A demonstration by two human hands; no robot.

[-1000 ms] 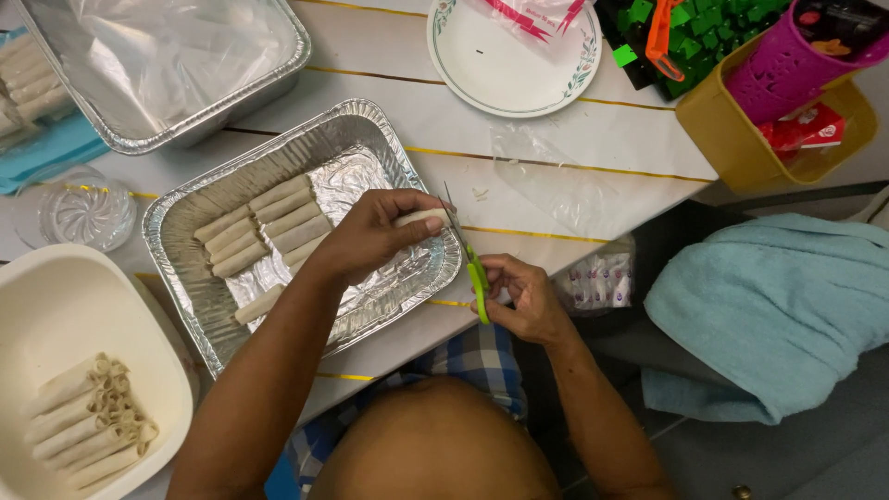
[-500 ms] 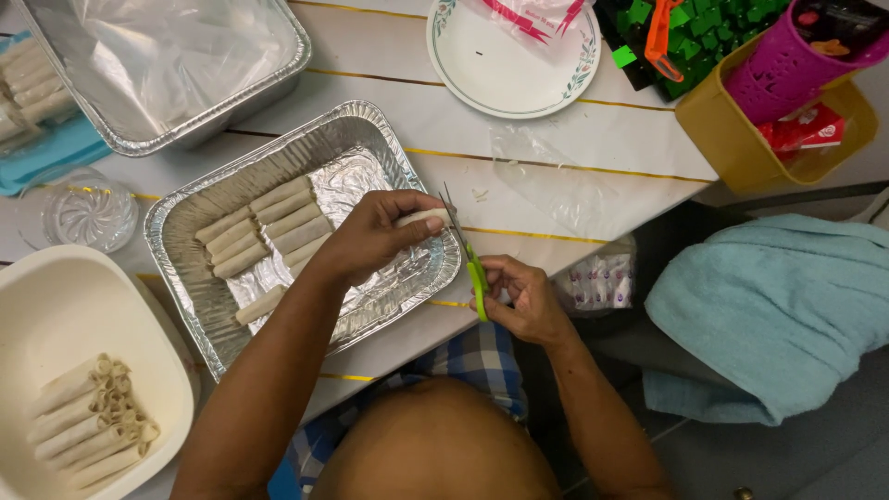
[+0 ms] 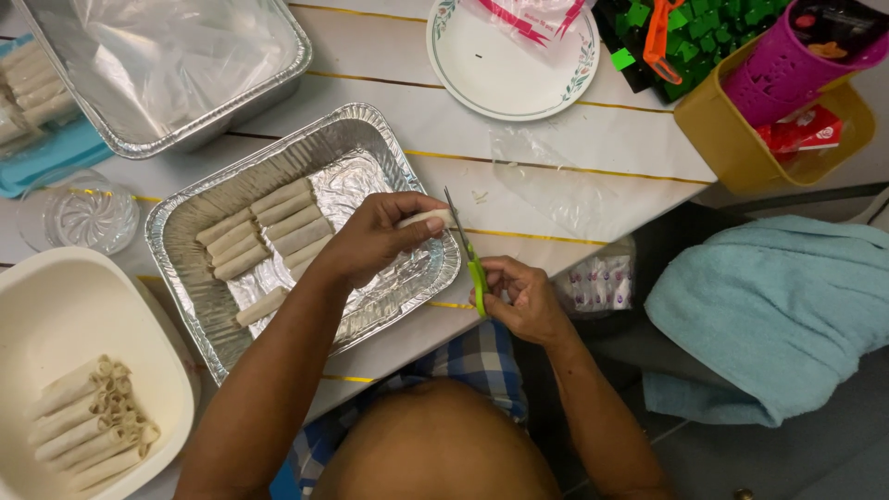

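Nothing much has shifted since the earlier frames: both hands keep the same pose over the near edge of the table, and the roll and the scissors stand where they stood. Seen from the head camera, the left hand [image 3: 370,239] reaches across the foil tray [image 3: 185,231] and pinches a pale spring roll [image 3: 428,218] between thumb and fingertips, closed firmly on it, with the roll's free end poking out past the tray's right rim. The right hand [image 3: 519,298] is wrapped around the green handles of a pair of scissors [image 3: 468,255], gripping them, the blades pointing up and away from the body with their tips just beside the end of the roll; whether the blades touch it cannot be told. Inside the tray lies a neat row of cut rolls [image 3: 264,230] and one more alone nearer the body. To the left, a cream tub [image 3: 65,315] holds a stack of uncut rolls. Farther back sit a white plate [image 3: 509,69], a second foil tray [image 3: 167,65] and a small glass dish [image 3: 79,211]. A light blue towel [image 3: 778,315] lies off to the right.
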